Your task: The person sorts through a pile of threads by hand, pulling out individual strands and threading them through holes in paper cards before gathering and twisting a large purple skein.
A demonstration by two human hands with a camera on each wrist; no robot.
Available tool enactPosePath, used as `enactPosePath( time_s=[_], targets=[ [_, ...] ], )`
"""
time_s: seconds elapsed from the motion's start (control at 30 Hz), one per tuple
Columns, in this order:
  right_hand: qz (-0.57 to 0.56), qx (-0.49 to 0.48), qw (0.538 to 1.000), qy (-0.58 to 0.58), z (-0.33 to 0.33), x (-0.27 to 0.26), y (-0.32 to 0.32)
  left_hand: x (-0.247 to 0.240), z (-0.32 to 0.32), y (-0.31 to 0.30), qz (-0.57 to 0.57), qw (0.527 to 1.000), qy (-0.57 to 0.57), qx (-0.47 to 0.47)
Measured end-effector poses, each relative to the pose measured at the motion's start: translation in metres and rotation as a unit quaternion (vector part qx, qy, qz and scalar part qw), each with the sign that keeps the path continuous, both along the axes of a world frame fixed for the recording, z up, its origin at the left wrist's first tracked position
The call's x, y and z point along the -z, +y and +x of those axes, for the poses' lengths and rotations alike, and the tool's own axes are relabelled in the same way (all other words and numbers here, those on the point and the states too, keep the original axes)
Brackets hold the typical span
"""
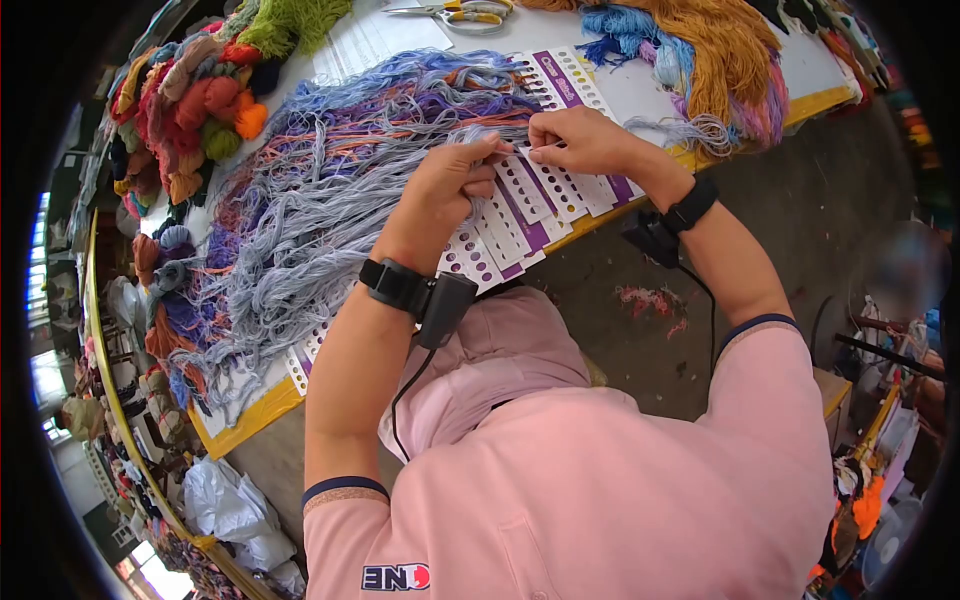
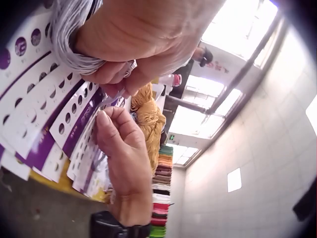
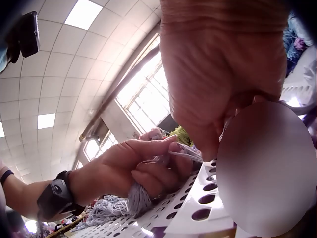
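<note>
My left hand [image 1: 440, 195] grips a bundle of pale grey thread [image 2: 64, 42], which loops out below the curled fingers. Its thumb and forefinger pinch the strands close to the fingertips. Just beside it, my right hand [image 1: 590, 140] has thumb and forefinger together on the same grey strands [image 3: 185, 150], which stretch across the short gap between both hands. Under the hands lie overlapping white and purple cards [image 1: 500, 235] with rows of punched holes. A broad spread of grey, purple and orange threads [image 1: 320, 190] covers the table to the left.
Scissors [image 1: 470, 14] with yellow-grey handles lie at the far side, near a printed sheet [image 1: 375, 40]. Colourful yarn bundles [image 1: 205, 95] stand at the left. Ochre skeins [image 1: 715, 50] and blue ones [image 1: 635, 35] lie at the right. Yellow edging [image 1: 810, 105] borders the table.
</note>
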State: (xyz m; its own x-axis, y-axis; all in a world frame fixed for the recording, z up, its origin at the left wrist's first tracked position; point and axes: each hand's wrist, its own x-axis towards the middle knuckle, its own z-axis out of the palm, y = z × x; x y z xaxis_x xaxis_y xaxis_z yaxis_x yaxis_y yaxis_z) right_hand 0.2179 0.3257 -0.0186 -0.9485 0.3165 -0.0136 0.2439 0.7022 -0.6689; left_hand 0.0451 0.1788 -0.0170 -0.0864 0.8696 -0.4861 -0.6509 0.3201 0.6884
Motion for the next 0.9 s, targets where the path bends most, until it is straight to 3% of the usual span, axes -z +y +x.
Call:
enactPosePath(
  time_s=[0.07,0.13,0.17,0.23,0.27,0.4,0.5,0.63,0.67,0.73,0.83,0.9],
  targets=[
    [0.002,-0.026,1.000,-0.012,0.001,-0.004,0.001,-0.008,0.004,-0.003,-0.002,0.998,-0.065,-0.013],
    [0.005,-0.068,0.997,-0.020,0.003,-0.006,0.005,-0.006,0.007,-0.005,0.034,0.999,0.013,0.024],
    [-0.094,-0.053,0.994,-0.019,0.003,-0.008,0.008,-0.005,0.010,-0.006,0.052,0.996,0.050,0.043],
    [-0.288,-0.022,0.957,-0.019,0.004,-0.011,0.012,-0.012,0.026,-0.005,0.070,0.959,0.268,0.065],
    [-0.334,0.008,0.942,-0.022,0.003,-0.005,0.016,-0.014,0.031,-0.004,0.079,0.921,0.373,0.075],
    [-0.254,0.017,0.966,-0.051,-0.004,-0.007,0.008,-0.006,0.013,0.005,0.095,0.954,0.264,0.105],
    [-0.191,0.016,0.979,-0.068,-0.006,-0.008,0.006,-0.005,-0.011,-0.002,0.027,0.979,0.193,0.052],
    [-0.185,0.015,0.979,-0.086,-0.007,-0.012,0.005,-0.031,-0.134,-0.063,0.021,0.995,0.084,-0.046],
    [-0.182,0.014,0.979,-0.091,-0.008,-0.012,0.005,-0.038,-0.169,-0.091,-0.010,0.989,0.097,-0.110],
    [-0.181,0.017,0.979,-0.096,-0.010,-0.013,0.006,-0.070,-0.232,-0.155,-0.088,0.950,0.216,-0.206],
    [-0.200,0.028,0.974,-0.100,-0.010,-0.012,0.005,-0.061,-0.444,-0.312,-0.041,0.908,0.330,-0.253],
    [-0.227,0.031,0.969,-0.099,-0.012,-0.013,0.007,-0.102,-0.411,-0.317,-0.118,0.806,0.437,-0.381]
  ],
)
